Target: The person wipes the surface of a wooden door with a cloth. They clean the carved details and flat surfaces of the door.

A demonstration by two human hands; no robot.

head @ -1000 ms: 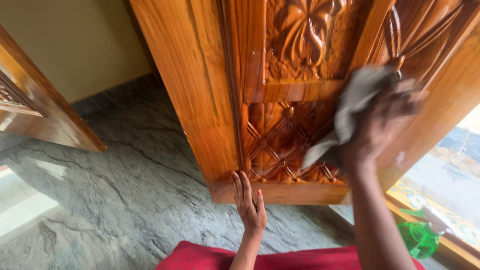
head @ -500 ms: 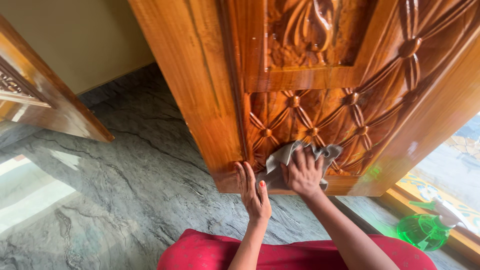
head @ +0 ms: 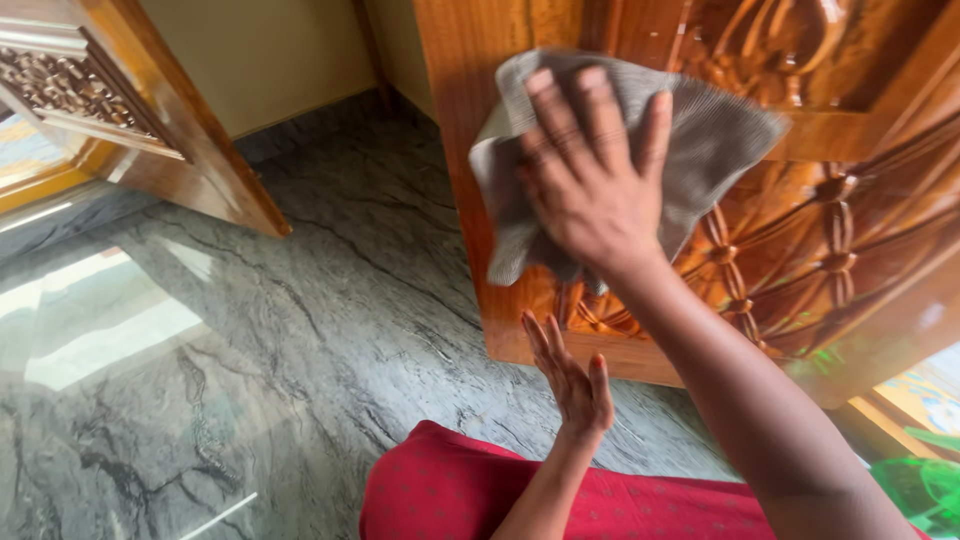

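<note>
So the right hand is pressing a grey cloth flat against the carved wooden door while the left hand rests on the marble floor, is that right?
Not quite. In the head view the left hand is not on the floor: its fingers are against the bottom rail of the carved wooden door. The right hand does press the grey cloth flat against the door.

Bright daylight, window glare on glossy floor (head: 120, 330), slight blur.
</note>
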